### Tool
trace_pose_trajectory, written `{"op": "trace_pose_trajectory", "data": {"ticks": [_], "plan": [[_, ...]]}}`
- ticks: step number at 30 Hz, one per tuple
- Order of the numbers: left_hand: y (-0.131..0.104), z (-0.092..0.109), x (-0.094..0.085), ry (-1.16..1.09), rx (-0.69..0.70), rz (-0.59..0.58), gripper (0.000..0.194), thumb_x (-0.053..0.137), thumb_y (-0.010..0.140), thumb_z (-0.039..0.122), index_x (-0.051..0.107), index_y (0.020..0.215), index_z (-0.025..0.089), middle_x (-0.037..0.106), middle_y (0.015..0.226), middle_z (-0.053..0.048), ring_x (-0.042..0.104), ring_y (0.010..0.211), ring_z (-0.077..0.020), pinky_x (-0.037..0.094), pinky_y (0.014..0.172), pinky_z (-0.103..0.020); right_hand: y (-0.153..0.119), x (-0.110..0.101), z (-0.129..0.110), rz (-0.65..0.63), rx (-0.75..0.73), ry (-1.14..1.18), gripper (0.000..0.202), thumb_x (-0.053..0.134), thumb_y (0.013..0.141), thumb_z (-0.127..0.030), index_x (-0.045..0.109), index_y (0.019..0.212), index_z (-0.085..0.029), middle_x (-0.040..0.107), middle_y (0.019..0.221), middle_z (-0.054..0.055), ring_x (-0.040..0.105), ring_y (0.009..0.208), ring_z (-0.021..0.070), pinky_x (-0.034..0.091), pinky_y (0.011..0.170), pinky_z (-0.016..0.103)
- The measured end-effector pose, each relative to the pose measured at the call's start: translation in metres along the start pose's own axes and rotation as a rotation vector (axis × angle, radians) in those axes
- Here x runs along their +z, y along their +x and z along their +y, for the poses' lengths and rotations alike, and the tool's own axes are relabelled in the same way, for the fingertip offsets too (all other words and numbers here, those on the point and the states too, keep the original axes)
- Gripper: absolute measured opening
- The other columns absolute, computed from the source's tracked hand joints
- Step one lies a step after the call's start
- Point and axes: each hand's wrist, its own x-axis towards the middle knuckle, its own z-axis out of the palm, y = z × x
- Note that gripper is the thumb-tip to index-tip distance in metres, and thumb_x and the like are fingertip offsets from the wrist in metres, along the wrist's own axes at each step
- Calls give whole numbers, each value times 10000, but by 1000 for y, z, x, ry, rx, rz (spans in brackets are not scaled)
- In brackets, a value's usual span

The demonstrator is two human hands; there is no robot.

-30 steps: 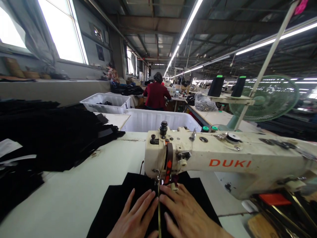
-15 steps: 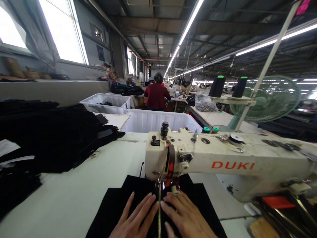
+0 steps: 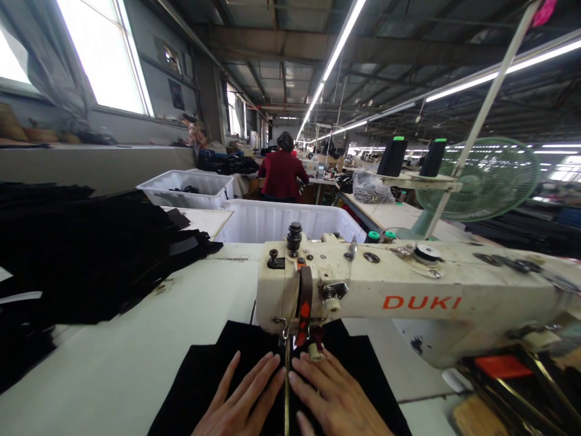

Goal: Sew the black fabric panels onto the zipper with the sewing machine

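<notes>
Black fabric [image 3: 181, 387] lies under the head of a white sewing machine [image 3: 363, 284] marked DUKI. A narrow gold-coloured strip [image 3: 287, 393] runs lengthwise along the fabric's middle, up to the needle area. My left hand [image 3: 245, 396] rests flat on the fabric left of the strip, fingers spread. My right hand [image 3: 336, 393] lies on the fabric to the right of the strip, its fingers stretched towards the machine's foot. The foot itself is partly hidden by machine parts.
A pile of black cloth [image 3: 91, 254] covers the table's left side. White bins [image 3: 290, 221] stand behind the machine. Thread cones [image 3: 391, 158] and a green fan [image 3: 481, 178] are at the right. A person in dark red [image 3: 282, 174] sits further back, facing away.
The whole view has shifted slightly, so most things appear a little further left. Both hands stay flat beside the strip, in nearly the same pose.
</notes>
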Motion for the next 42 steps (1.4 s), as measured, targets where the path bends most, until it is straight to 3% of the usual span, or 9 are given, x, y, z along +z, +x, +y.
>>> {"op": "trace_pose_trajectory", "data": {"ticks": [7,11,20,31,42], "plan": [[0,-1,1,-52,-11,-15,482,428,1057,472,478,1449,196,543,1429,-54,527,1294,-179,339,1150,-330,1,1,1,-20,2,12,326,580,968,-327,641,1238,-154,660,1272,63,632,1159,201,428,1098,341],[-1,-1,3,-97,-22,-6,505,453,1048,473,441,1476,205,567,1408,-50,542,1276,-177,336,1150,-317,1,2,2,-18,-12,4,312,571,967,-302,645,1229,-149,665,1262,66,635,1155,198,441,1086,337],[-1,-2,1,-16,3,-1,402,455,1046,403,558,1371,190,577,1398,-45,524,1290,-169,229,1193,-367,-3,8,0,35,-13,-28,331,560,985,-348,637,1234,-143,679,1238,69,645,1136,197,440,1087,336],[0,-6,0,-108,2,-52,507,490,1029,485,482,1447,197,545,1426,-59,522,1300,-191,317,1155,-363,-4,9,0,-5,15,27,352,587,964,-312,621,1273,-147,657,1277,66,626,1166,198,413,1113,345],[9,-5,-26,-151,-43,-140,517,564,978,406,488,1432,170,532,1435,-81,505,1319,-224,426,1082,-396,1,8,-1,6,59,45,331,558,963,-258,622,1271,-156,662,1271,58,631,1160,195,410,1118,360]]}}
